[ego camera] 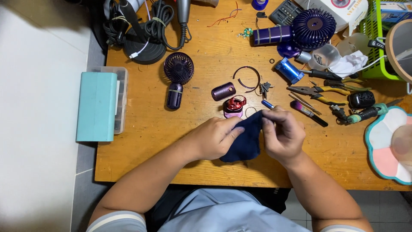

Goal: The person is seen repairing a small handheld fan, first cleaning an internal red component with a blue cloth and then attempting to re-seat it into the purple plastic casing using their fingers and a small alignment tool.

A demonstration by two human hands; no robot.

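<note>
My left hand (214,137) and my right hand (281,133) both grip a dark blue cloth (245,139) over the front middle of the wooden table (141,159). A small blue-tipped tool (268,104) sticks out from the top of my right hand's fingers. Just beyond the hands lie a red and purple motor part (234,106), a purple cylinder (223,91) and a thin ring (246,78). A small purple hand-held fan (177,77) lies to the left of them.
A teal box (97,106) on a clear organiser sits at the table's left edge. Pliers (319,91), screwdrivers (365,114), a blue battery (289,70) and a larger purple fan (300,31) crowd the right. Cables and a black stand (143,47) occupy the back left. A flower-shaped tray (388,144) lies right.
</note>
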